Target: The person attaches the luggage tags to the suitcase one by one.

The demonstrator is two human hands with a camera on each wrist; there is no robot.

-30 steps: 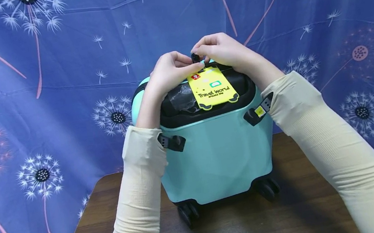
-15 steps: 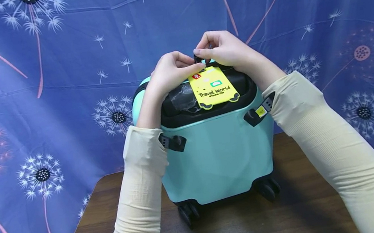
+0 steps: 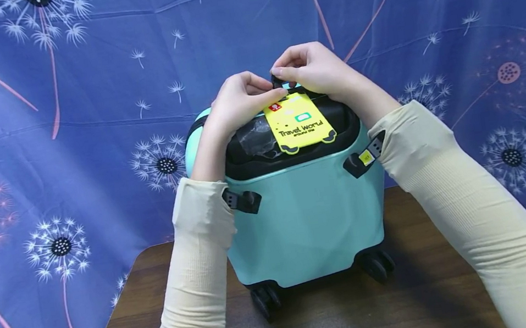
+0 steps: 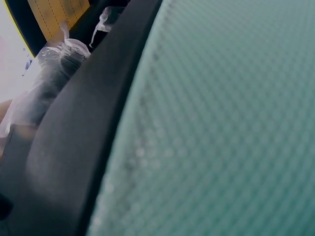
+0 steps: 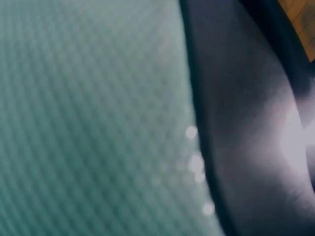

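Observation:
A teal hard-shell suitcase [image 3: 308, 224] stands upright on its wheels in the head view. On its black top panel [image 3: 347, 122] lies a yellow luggage tag [image 3: 300, 117] printed "Travel World". My left hand [image 3: 242, 103] pinches the tag's upper end, by its black strap, between thumb and fingers. Just right of it and slightly higher, my right hand [image 3: 312, 69] pinches the black strap [image 3: 277, 80] with thumb and forefinger. The fingers hide how the strap runs. Close up, the wrist views show the suitcase's textured shell [image 4: 221, 118] and part of the tag [image 5: 300, 22].
Clear plastic wrap [image 3: 257, 140] covers something on the top panel, left of the tag. The suitcase rests on a dark wooden table [image 3: 314, 323]. Behind it hangs a blue dandelion-print cloth [image 3: 234, 23]. Black bands with small devices [image 3: 243, 200] sit at both cuffs.
My right hand has shifted slightly up, and its fingers now cover more of the strap's black end. The left hand, tag and suitcase stay where they were.

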